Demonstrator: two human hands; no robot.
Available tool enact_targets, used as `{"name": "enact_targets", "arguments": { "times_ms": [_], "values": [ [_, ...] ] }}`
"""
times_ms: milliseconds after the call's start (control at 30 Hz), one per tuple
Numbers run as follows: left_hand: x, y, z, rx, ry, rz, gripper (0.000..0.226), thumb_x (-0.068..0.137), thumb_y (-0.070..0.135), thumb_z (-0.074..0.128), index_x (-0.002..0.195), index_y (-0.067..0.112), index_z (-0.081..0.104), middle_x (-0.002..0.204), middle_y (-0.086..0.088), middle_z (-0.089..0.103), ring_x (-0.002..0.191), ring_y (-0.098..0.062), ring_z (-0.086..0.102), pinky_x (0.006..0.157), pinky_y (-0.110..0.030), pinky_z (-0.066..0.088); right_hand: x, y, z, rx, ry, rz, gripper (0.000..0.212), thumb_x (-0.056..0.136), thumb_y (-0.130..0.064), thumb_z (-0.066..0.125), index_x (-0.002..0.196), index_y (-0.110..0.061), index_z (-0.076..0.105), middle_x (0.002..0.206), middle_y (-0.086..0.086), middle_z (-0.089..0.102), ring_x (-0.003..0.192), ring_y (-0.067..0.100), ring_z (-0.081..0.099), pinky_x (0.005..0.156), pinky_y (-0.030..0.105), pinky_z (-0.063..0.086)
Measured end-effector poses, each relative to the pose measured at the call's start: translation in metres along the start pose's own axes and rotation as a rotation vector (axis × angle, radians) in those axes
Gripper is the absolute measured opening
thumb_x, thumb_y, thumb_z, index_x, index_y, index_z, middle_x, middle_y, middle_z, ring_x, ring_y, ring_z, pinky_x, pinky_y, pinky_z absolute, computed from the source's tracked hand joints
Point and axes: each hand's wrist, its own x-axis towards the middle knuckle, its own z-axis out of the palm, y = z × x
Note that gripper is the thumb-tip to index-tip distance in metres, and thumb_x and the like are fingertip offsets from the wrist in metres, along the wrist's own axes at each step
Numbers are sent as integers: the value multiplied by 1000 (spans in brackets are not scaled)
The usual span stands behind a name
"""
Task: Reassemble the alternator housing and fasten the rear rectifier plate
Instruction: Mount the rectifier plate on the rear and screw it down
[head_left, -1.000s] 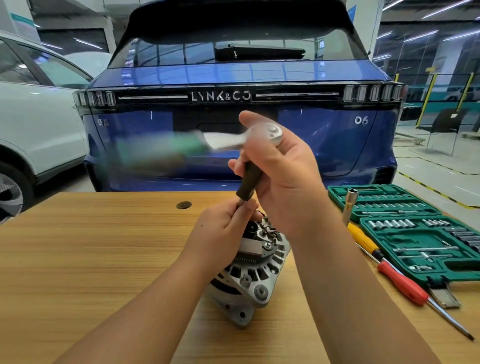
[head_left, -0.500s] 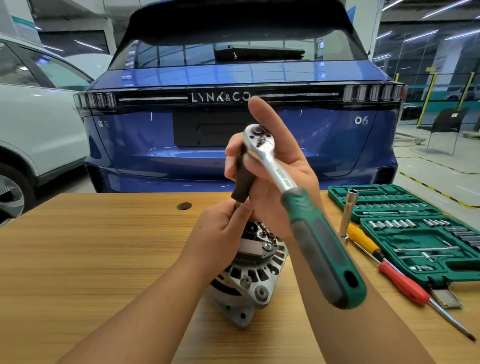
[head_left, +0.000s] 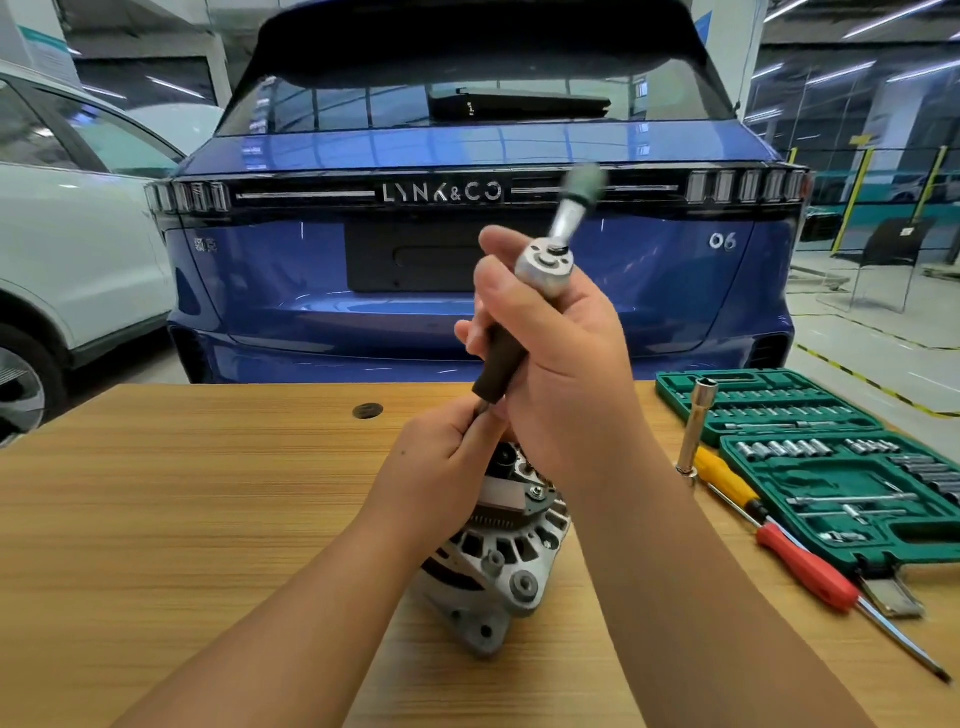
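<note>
A silver-headed ratchet (head_left: 546, 265) with a blurred green handle sits above the fingers (head_left: 480, 434), joined to a dark brown extension (head_left: 500, 364). Below the fingers, a silver-grey alternator (head_left: 498, 561) rests on a striped light-wood surface (head_left: 182, 519). Right of the fingers lie a yellow screwdriver (head_left: 724, 480), a red screwdriver (head_left: 805, 569) and a green socket case (head_left: 841, 467). Beyond stands a glossy blue car (head_left: 467, 291).
</note>
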Motion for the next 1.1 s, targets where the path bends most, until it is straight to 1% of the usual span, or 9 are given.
{"name": "enact_targets", "arguments": {
  "times_ms": [200, 300, 367, 533, 667, 800, 933, 1033, 1100],
  "values": [
    [1, -1, -1, -47, 33, -13, 44, 91, 72, 39, 73, 39, 63, 59, 5, 58, 55, -4, 49, 52, -20, 41, 2, 8, -3, 36, -152, -237, 44, 92, 1, 59, 120, -32, 66, 93, 3, 65, 81, 17, 58, 79, 29, 51],
    [-1, 1, 0, -175, 41, -98, 27, 80, 60, 55, 60, 44, 64, 58, 8, 56, 66, -23, 54, 75, -53, 54, 5, 10, -6, 71, -224, -239, 55, 92, 9, 53, 116, -36, 72, 91, 0, 65, 80, 17, 57, 80, 28, 49],
    [-1, 3, 0, -171, 49, -105, 24, 75, 59, 53, 59, 46, 66, 56, 12, 60, 62, -15, 55, 71, -52, 51, 7, 8, -12, 156, -287, -160, 59, 90, 11, 45, 119, -33, 72, 92, 4, 66, 82, 20, 57, 82, 30, 49],
    [1, -4, -1, -36, 29, -60, 39, 101, 32, 56, 66, 47, 67, 64, 18, 66, 62, -4, 63, 70, -49, 55, 9, -3, -23, 394, -494, 41, 60, 77, -26, 72, 134, -17, 57, 100, 16, 61, 88, 29, 53, 91, 39, 42],
    [-1, 2, 1, -54, 83, -46, 29, 94, 58, 56, 67, 52, 65, 57, 25, 60, 56, 3, 55, 61, -22, 44, 6, -3, -14, 234, -249, 33, 61, 74, -28, 85, 128, -16, 59, 89, 6, 64, 80, 20, 60, 88, 39, 46],
    [1, -2, 1, 1, 1, 18, 36, 99, 57, 39, 80, 36, 63, 62, 7, 60, 52, -3, 47, 53, -31, 38, 0, 3, 4, -54, 136, -80, 20, 85, -29, 74, 98, -15, 67, 70, -10, 58, 63, 9, 52, 66, 22, 50],
    [2, -2, 1, -18, 17, -1, 47, 88, 70, 36, 82, 31, 62, 71, -6, 66, 64, -27, 59, 58, -49, 47, -1, 1, 4, -7, -3, -120, 31, 93, -9, 61, 122, -21, 59, 83, 3, 57, 74, 15, 54, 79, 32, 50],
    [2, -3, 1, -39, 38, -5, 45, 86, 69, 40, 74, 32, 63, 65, 1, 64, 58, -15, 56, 58, -34, 49, 0, 4, 2, -48, -132, -281, 45, 93, 5, 55, 126, -26, 57, 86, 6, 58, 76, 15, 54, 80, 34, 50],
    [2, -6, 2, -77, 43, -36, 39, 86, 61, 48, 71, 28, 62, 67, -5, 64, 63, -19, 58, 65, -44, 53, 1, 7, 0, 4, -200, -266, 50, 92, 7, 55, 124, -32, 63, 88, 5, 61, 78, 14, 56, 80, 30, 51]
  ]
}}
